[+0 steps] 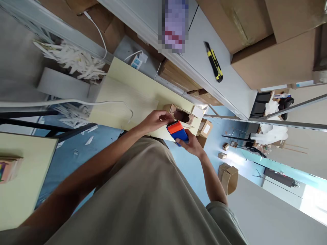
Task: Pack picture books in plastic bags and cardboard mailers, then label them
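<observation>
My right hand (192, 145) is wrapped round a blue and orange handheld block (178, 133) with a black end. It is held tilted over the near edge of the pale yellow table (143, 98). Beside the black end, my left hand (158, 119) has its thumb and fingers curled together. What sits between its fingertips, if anything, is too small to make out. Just beyond both hands, a small open cardboard box (182, 115) stands on the table, its inside dark.
A grey shelf above holds a yellow and black utility knife (214, 63) and large cartons (278, 58). A power strip (136, 62) lies behind the table. A white cable (102, 102) crosses the left side. White paper strips (73, 61) are heaped left. An open carton (228, 178) stands right.
</observation>
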The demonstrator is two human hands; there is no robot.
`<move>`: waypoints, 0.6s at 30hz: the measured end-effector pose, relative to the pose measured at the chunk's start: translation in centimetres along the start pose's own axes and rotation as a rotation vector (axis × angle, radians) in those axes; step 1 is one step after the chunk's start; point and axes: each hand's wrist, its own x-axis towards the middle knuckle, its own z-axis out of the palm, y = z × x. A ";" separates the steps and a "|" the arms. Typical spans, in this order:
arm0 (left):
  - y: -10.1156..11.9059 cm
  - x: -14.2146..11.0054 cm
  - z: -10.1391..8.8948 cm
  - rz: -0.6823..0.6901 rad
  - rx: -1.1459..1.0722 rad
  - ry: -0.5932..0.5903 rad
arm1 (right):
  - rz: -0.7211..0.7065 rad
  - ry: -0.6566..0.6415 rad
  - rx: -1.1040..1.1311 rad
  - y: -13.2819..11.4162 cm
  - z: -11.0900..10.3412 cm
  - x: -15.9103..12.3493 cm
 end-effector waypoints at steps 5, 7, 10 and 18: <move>-3.7 0.2 0.8 -0.107 -0.092 0.047 | 0.094 -0.008 -0.110 -0.5 -0.6 0.6; -4.7 -0.2 1.5 -0.160 -0.102 0.084 | 0.162 -0.071 -0.128 -0.9 -1.1 0.3; -5.5 -0.9 2.4 -0.205 -0.114 0.107 | 0.249 -0.223 -0.059 -1.6 -2.9 -1.2; -8.3 2.3 -0.3 -0.122 -0.206 0.286 | 0.410 -0.203 -0.121 -6.0 -10.7 -4.3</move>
